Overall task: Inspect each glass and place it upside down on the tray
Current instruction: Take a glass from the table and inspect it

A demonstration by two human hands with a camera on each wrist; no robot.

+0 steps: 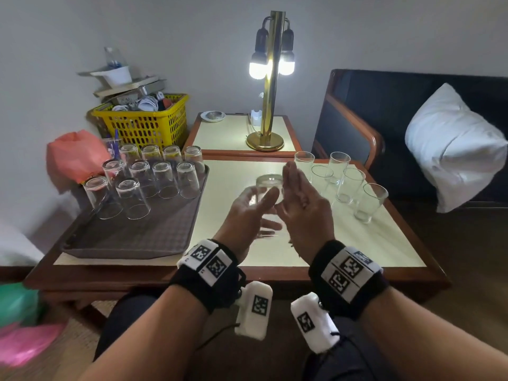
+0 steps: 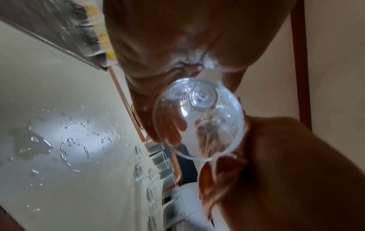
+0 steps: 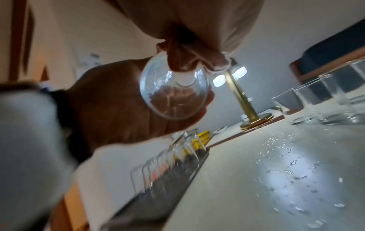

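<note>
Left hand (image 1: 251, 207) cups glass (image 1: 269, 188) | right hand (image 1: 302, 199) flat | glass base-up, near upright

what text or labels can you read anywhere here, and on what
No readable words or numbers in any view.
Wristbands: black-and-white square code markers, no letters.
Bottle above the yellow basket: blue label, too small to read.
Paper on the wall in the right wrist view: blurred, unreadable.
</note>
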